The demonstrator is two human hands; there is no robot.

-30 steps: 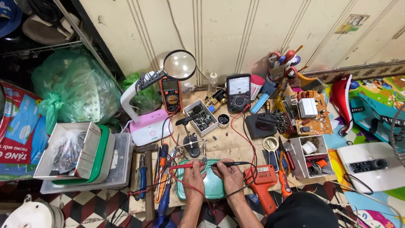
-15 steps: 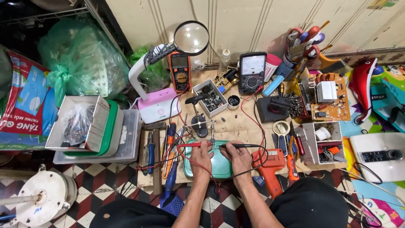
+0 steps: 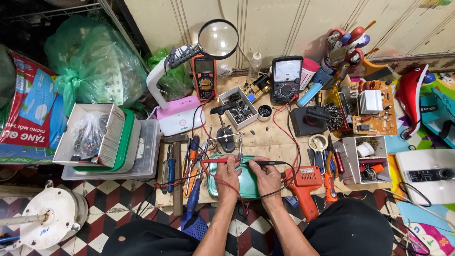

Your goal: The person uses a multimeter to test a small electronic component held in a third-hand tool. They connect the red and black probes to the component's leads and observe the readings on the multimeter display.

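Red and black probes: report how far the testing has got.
Done: leads run back toward the analog meter. In hand: the left hand holds the red probe, the right hand the black probe, tips meeting over the green tray. Left: no reading can be made out.

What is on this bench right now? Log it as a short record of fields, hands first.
left hand: left hand holds the thin red test probe, tip pointing right
right hand: right hand holds the thin black test probe, tip pointing left
under hands: flat green rectangular tray
probe tips: close together over the tray; contact too small to tell
right of hands: orange pistol-shaped soldering gun
behind: black analogue meter with white dial; orange digital multimeter; round magnifier lamp
surface: wooden board
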